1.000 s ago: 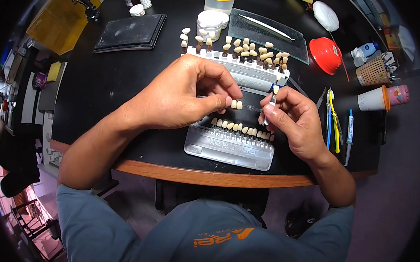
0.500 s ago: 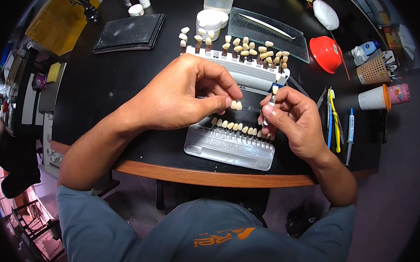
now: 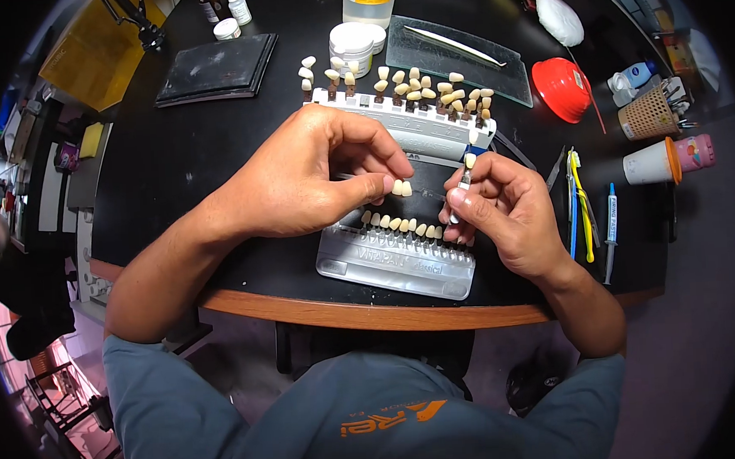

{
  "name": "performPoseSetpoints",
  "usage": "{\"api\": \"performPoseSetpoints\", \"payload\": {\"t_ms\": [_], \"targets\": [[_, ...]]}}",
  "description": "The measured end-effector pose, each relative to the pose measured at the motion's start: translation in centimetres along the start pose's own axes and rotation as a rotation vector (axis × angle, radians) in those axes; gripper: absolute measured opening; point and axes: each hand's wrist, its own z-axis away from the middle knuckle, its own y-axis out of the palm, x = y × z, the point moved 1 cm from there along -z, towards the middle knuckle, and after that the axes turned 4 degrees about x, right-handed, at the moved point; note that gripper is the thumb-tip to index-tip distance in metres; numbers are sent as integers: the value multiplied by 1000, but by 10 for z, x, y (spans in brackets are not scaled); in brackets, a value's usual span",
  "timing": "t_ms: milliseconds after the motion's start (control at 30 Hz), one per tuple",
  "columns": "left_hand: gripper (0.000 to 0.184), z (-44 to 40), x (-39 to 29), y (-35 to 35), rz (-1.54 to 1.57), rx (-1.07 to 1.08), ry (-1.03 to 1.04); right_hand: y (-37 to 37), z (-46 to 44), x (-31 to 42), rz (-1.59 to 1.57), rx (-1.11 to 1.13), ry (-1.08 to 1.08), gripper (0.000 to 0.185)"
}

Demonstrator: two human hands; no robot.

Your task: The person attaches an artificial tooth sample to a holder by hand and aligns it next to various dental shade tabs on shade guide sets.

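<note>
Between the thumb and fingers of my left hand [image 3: 307,179] is a small set of joined tooth crowns [image 3: 402,188], facing right. My right hand [image 3: 508,210] pinches a shade tab [image 3: 466,174], tooth end up, a short gap to the right of the crowns. Below both hands lies a silver shade guide [image 3: 394,270] marked VITAPAN classical, with a row of tooth-shaped tabs along its far edge. Behind the hands stands a white and grey holder [image 3: 395,124] with more tooth tabs [image 3: 414,86] standing up from it. The left hand covers part of this holder.
A glass slab [image 3: 462,58] bearing a white instrument lies at the back, beside white jars [image 3: 351,47]. On the right are a red bowl [image 3: 561,90], a syringe [image 3: 612,233], toothbrushes [image 3: 582,202] and a white cup [image 3: 648,166]. A black case [image 3: 218,69] sits at back left.
The view has shifted slightly, so the table things appear further left. Both hands keep their hold, with the crowns and the tab about as far apart as before.
</note>
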Motion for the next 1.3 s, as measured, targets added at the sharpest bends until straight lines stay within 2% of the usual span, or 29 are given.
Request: {"api": "performPoseSetpoints", "payload": {"t_ms": [533,1300], "targets": [[14,0,-2,3,-16,-56,52,-1,0,-7,15,55,-109,10],[13,0,-4,3,-43,-65,59,2,0,-4,18,10,-53,11]]}}
